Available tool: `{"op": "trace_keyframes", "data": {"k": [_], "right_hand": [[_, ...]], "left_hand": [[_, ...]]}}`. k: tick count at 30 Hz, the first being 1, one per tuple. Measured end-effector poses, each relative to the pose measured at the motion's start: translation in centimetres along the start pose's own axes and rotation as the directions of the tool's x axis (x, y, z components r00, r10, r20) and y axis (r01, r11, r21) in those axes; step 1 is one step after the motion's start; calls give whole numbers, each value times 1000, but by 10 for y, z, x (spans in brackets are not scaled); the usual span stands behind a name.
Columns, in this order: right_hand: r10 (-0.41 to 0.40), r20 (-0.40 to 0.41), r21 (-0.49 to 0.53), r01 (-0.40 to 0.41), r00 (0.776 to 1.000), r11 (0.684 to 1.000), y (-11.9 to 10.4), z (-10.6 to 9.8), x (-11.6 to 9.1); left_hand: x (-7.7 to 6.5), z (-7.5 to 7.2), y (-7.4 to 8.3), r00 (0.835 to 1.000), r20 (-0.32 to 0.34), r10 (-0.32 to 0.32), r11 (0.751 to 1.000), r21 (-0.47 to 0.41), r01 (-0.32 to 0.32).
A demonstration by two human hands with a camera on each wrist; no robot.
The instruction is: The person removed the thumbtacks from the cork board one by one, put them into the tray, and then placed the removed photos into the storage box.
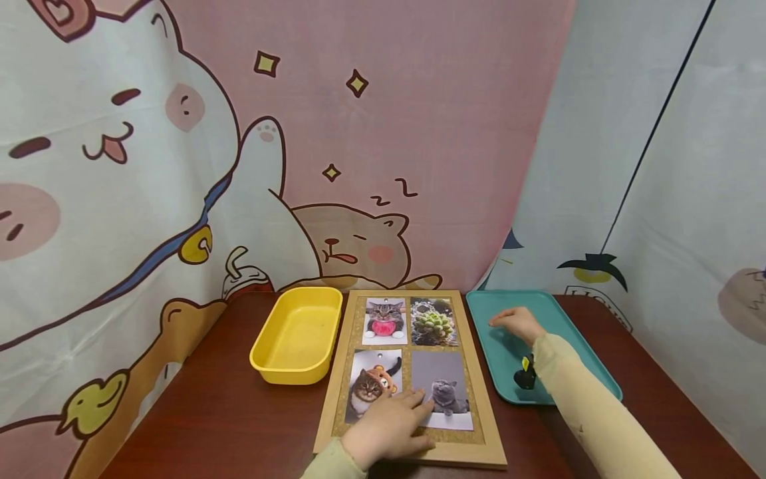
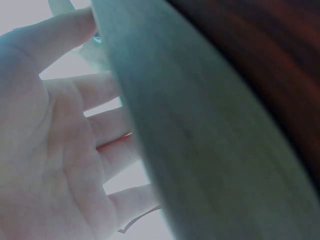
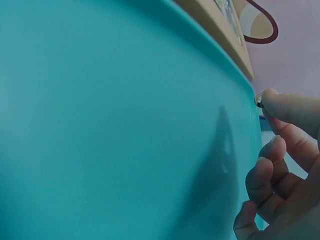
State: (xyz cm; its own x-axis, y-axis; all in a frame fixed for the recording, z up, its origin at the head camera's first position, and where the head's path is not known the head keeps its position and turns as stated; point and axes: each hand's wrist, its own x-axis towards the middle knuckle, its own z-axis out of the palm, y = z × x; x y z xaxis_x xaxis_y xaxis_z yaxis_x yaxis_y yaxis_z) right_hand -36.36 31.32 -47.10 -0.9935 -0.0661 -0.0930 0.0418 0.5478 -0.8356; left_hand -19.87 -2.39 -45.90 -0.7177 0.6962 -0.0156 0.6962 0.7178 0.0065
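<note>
A wood-framed cork board carries several photos. My left hand rests on its lower part with fingers spread, touching the lower edges of the photo of a cat in a bear hat and the grey cat photo. In the left wrist view the frame's wooden edge hides those fingertips. Over the teal tray hangs my right hand; its thumb and forefinger pinch a small shiny thumbtack, mostly covered by the fingertips. Small dots, like tack heads, show atop the two left photos.
A yellow plastic bin stands left of the board. On the tray, beside my right sleeve, lies a small black object with a yellow part, partly hidden. A succulent photo is at the board's upper right. Printed cloth hangs behind the brown table.
</note>
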Motion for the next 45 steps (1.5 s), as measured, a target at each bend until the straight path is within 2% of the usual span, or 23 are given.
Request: {"op": "trace_keyframes", "data": {"k": [8,29,38,45], "right_hand": [[17,-25,-60,-18,1000,998,8,0,-1],[19,-14,-113,-20,1000,993,17,1,3],[-21,-6,-92,20,1000,996,12,-3,-6],[6,-54,-54,-9,999,999,-1,2,-11]], "left_hand": [[0,0,0,1000,1,0,1000,-2,1],[1,-2,1,1000,15,11,1000,-20,-11],[0,-4,2,1000,25,-1,1000,-27,2],[-1,-2,0,1000,22,-5,1000,-29,6]]}}
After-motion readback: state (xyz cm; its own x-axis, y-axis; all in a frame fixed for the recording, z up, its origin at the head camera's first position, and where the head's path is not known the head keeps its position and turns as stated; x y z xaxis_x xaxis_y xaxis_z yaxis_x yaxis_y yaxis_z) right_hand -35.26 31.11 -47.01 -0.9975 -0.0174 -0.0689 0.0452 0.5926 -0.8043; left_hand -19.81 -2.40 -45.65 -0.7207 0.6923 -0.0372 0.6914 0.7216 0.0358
